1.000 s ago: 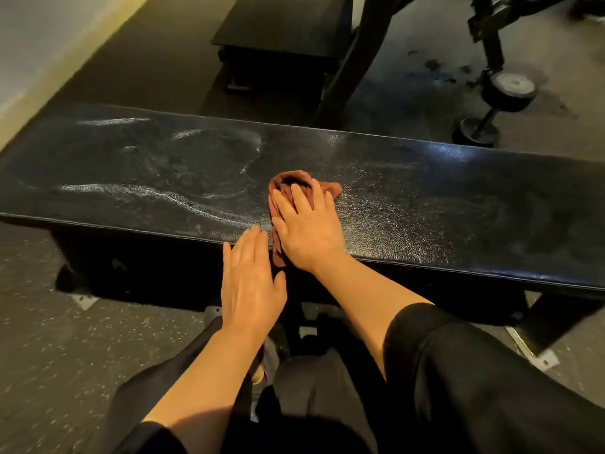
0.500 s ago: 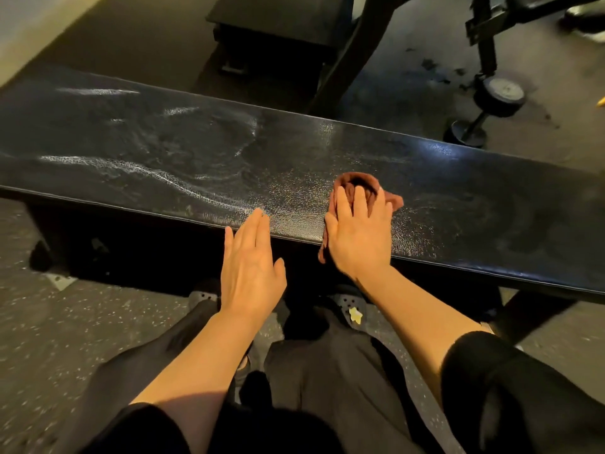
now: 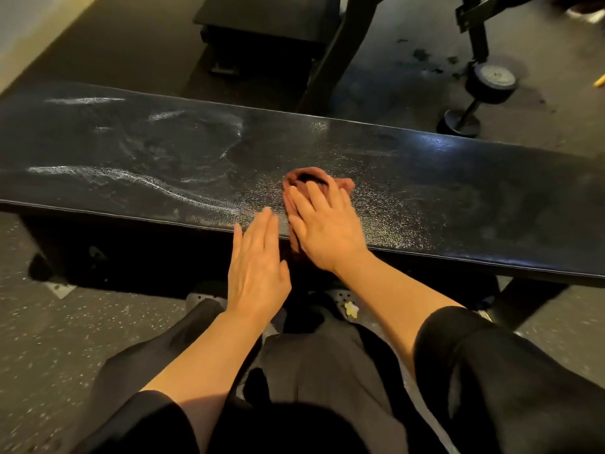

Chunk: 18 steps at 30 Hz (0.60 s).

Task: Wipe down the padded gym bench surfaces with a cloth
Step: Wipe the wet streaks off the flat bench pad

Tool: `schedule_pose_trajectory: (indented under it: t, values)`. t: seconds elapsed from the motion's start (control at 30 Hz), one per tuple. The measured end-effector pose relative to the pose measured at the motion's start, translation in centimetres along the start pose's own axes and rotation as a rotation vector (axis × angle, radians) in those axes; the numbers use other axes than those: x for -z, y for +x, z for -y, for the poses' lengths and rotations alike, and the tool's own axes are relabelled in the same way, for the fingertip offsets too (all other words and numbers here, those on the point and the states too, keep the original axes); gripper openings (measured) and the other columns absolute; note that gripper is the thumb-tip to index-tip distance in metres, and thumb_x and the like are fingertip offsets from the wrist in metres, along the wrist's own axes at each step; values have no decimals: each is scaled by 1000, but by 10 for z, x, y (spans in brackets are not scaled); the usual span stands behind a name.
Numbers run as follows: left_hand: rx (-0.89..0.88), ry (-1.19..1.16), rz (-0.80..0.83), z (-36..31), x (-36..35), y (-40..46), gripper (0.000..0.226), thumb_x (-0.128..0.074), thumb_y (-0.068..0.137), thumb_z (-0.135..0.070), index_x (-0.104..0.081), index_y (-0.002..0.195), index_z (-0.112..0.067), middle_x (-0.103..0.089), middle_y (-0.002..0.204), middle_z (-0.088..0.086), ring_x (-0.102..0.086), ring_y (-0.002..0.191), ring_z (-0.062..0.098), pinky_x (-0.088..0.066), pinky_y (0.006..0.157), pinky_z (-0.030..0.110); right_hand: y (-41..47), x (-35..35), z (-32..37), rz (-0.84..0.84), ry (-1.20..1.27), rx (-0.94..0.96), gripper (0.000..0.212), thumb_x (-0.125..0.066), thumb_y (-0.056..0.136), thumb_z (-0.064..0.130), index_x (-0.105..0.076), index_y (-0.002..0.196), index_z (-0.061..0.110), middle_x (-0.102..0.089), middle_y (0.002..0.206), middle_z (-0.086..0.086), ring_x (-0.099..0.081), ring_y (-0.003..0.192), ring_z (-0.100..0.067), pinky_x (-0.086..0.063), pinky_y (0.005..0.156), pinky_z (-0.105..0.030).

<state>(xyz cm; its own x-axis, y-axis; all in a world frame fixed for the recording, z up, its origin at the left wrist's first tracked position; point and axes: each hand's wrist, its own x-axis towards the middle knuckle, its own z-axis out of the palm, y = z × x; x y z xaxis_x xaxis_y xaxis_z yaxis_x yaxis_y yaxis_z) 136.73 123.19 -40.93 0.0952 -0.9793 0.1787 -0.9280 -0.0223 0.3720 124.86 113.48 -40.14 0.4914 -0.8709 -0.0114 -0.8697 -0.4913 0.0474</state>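
The straight fingers (image 3: 314, 198) of the right hand (image 3: 322, 229) press the reddish-brown cloth (image 3: 302, 180) flat on the black padded bench (image 3: 458, 178), mid-wipe. The left hand (image 3: 257, 260), its fingers straight and together, rests at the front edge. White streaks (image 3: 131, 176) at left probably need the next stroke.

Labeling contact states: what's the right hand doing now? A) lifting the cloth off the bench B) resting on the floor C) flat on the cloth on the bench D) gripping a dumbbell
C: the right hand lies with straight fingers over the cloth on the bench.
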Motion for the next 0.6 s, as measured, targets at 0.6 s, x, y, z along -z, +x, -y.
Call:
schedule_pose_trajectory:
  t: [0.6]
  values:
    - [-190, -18, -54, -66, -29, 33, 45, -68, 82, -15, -57, 125, -4, -54, 126, 14, -45, 117, 31, -17, 115, 55, -47, -1, -98, -9, 8, -119, 61, -7, 94, 47, -31, 147, 26, -36, 148, -6, -26, 136, -34, -26, 108, -53]
